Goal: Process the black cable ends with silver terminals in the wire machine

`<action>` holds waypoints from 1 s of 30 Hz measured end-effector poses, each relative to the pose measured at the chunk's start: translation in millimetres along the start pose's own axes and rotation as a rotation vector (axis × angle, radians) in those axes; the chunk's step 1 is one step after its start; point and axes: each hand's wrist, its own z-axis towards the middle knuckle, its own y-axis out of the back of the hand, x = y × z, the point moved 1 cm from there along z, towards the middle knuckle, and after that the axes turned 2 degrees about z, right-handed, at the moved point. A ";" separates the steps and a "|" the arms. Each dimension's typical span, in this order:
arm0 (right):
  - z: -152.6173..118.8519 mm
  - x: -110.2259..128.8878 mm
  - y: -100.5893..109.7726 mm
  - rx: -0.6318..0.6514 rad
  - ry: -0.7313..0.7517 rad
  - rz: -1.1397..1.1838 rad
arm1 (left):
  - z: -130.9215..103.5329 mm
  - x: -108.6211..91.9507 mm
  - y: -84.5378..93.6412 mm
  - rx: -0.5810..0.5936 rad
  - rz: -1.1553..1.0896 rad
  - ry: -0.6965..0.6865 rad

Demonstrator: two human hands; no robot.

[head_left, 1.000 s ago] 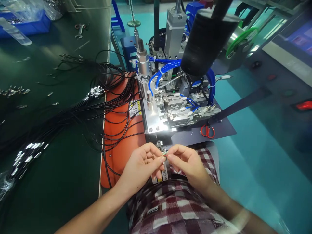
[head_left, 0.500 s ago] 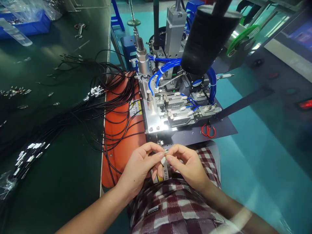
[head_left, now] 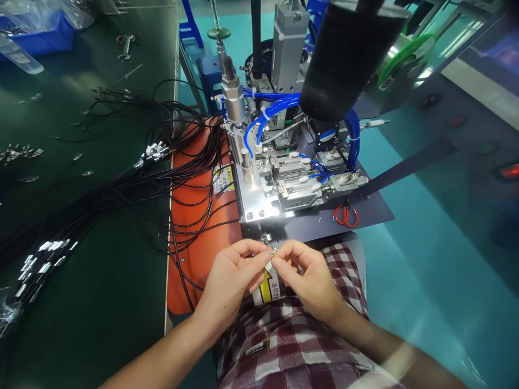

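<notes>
Thumb and forefinger of my left hand (head_left: 239, 270) are pinched together, and so are those of my right hand (head_left: 306, 273). Between the two sets of fingertips shows a small shiny metal piece (head_left: 274, 252); most of it is covered, so its exact kind cannot be made out. Both hands hold it above my lap, just in front of the near edge of a metal bench machine (head_left: 279, 205). Below the fingers is a label with a yellow arrow (head_left: 266, 289).
Black cables (head_left: 109, 189) with silver connector ends (head_left: 46, 262) run over the dark green table (head_left: 101, 302) and an orange surface (head_left: 186, 286). Red-handled scissors (head_left: 346, 216) lie on the machine's base plate. Farther off are a wrench (head_left: 126, 47) and a blue bin (head_left: 52, 40).
My fingertips have shifted slightly around the small metal piece, and the left hand's lower fingers have curled in, uncovering more of the arrow label. The view has shifted a little.
</notes>
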 end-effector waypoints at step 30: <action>13.4 -11.4 10.6 0.152 -0.090 0.282 | 3.1 -3.9 -1.0 0.009 -0.071 0.051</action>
